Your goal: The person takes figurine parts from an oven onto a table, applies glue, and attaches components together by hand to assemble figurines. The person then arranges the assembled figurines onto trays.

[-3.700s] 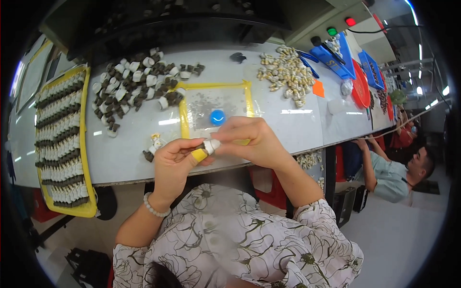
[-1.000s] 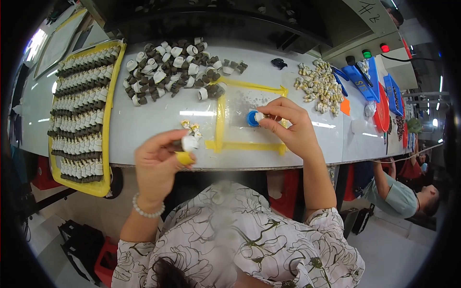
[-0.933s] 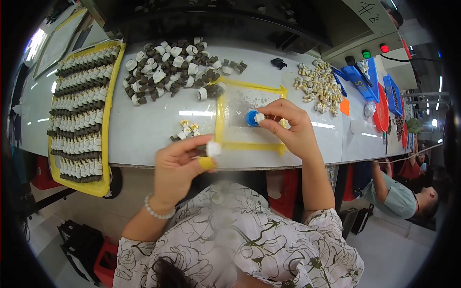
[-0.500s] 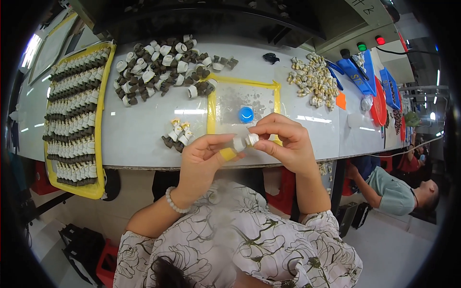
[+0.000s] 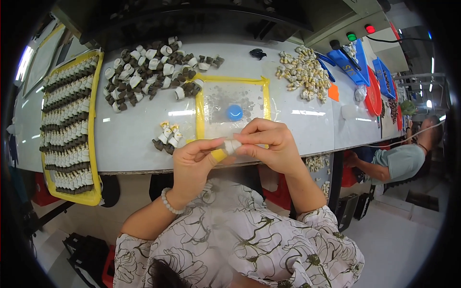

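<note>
— What's pinched there now?

— A small white cylindrical part [image 5: 234, 145], held above the near edge of the surface [image 5: 129, 144]. The right hand [image 5: 270, 146] has come back from the blue cap [image 5: 235, 112], which it was touching a second ago, and its fingers now close on the part from one side. The left hand [image 5: 194, 161], a yellow cot [image 5: 219, 155] on its thumb, closes on the other, so both hands are back together on one piece.

— And around it?

— A few finished pieces [image 5: 167, 137] just left of the hands. The cap sits on a clear sheet framed in yellow tape [image 5: 199, 110]. Farther back lies a loose heap of dark and white parts [image 5: 151, 72], with pale beige ones [image 5: 303, 74] at the far right. A yellow tray [image 5: 94, 144] of neat rows lines the left edge.
</note>
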